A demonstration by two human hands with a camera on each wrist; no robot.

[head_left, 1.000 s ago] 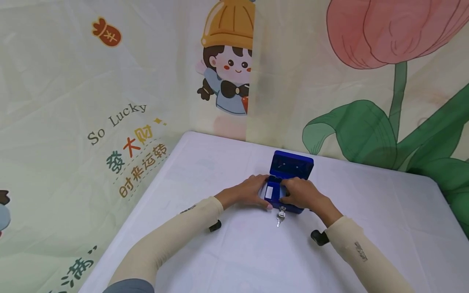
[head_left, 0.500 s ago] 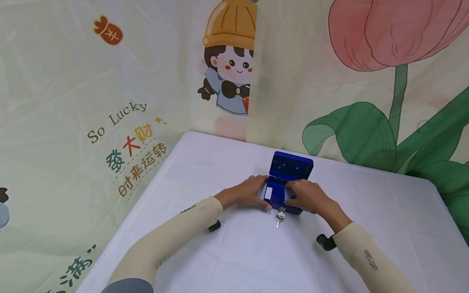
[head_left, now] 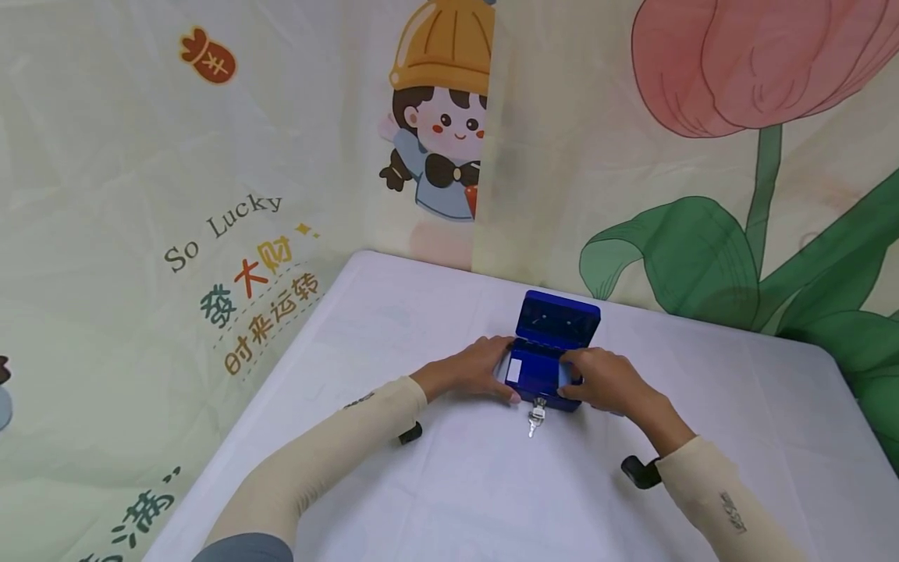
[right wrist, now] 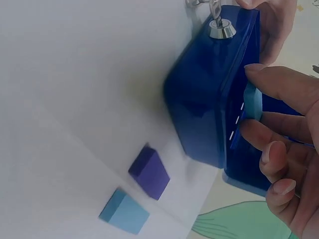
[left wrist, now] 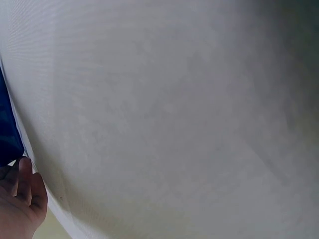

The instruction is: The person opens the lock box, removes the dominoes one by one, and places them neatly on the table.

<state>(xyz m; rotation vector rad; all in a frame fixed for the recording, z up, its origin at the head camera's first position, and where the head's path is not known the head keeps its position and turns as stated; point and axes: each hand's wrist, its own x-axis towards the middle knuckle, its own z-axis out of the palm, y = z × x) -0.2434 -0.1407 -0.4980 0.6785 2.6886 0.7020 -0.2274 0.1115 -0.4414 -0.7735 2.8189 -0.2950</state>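
A blue metal cash box stands with its lid raised at the back. Keys hang from the lock on its front. My left hand grips the box's left side, thumb at the front corner and fingers toward the back. In the left wrist view only part of that hand shows beside the box. My right hand is at the box's right end. Its thumb and fingers pinch a light blue block at the box's opening, seen in the right wrist view.
On the white tabletop, right of the box, lie a purple block and another light blue block. They are mostly hidden behind my right hand in the head view. A printed cloth backdrop rises behind the table.
My right hand has shifted rightward from the middle of the box to its right end, uncovering more of the blue interior. The left hand has stayed on the box.
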